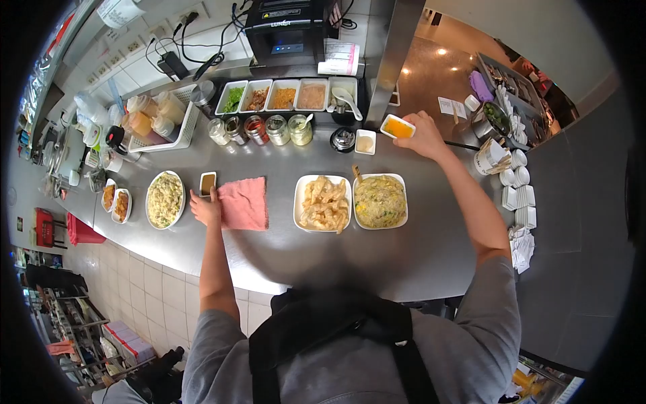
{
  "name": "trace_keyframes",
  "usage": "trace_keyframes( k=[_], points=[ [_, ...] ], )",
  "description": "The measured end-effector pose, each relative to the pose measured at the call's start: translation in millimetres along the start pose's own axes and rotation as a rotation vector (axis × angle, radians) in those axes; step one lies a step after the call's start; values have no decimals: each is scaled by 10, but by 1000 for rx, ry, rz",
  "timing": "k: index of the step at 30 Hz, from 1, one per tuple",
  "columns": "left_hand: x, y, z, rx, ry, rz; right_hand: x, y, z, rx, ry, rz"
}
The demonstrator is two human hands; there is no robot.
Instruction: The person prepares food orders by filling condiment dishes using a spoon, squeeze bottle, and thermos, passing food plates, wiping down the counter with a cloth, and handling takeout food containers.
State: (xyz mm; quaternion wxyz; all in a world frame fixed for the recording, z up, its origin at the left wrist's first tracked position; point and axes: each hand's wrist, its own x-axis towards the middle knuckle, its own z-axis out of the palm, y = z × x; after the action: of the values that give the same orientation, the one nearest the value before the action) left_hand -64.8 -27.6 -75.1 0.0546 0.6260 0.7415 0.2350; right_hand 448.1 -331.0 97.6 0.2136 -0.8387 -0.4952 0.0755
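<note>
My right hand (422, 137) is closed on the edge of a small white sauce dish with orange sauce (397, 127), held tilted at the right of the counter. My left hand (206, 209) has its thumb and fingers at the near edge of a small dish of brown sauce (208, 182). Beside that hand lies a folded pink cloth (243, 204), and to its left stands an oval plate of rice (165, 200). Between my arms are a square dish of pale fried pieces (324, 203) and a square dish of fried rice (381, 201) with a small wooden stick at its corner.
Behind stand several jars (256, 130), a rack of topping tubs (284, 95), a white basket of squeeze bottles (168, 135) and a black printer (285, 37). A small square dish (365, 142) sits near my right hand. Two small dishes of fried food (121, 205) lie far left.
</note>
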Motion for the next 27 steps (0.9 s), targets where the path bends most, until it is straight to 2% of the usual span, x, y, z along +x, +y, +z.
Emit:
trace_keyframes(
  k=[6,11,18,27],
  points=[
    [-16,89,-153,21,-54,58,176,579,403,22,20,81],
    [108,-43,-35,-279,16,235,425,941,732,6,22,120],
    [128,-48,-85,-163,-42,241,716,1269,1016,105,66,24],
    [51,-43,14,-134,76,181,908,1225,1124,317,176,31]
  ],
)
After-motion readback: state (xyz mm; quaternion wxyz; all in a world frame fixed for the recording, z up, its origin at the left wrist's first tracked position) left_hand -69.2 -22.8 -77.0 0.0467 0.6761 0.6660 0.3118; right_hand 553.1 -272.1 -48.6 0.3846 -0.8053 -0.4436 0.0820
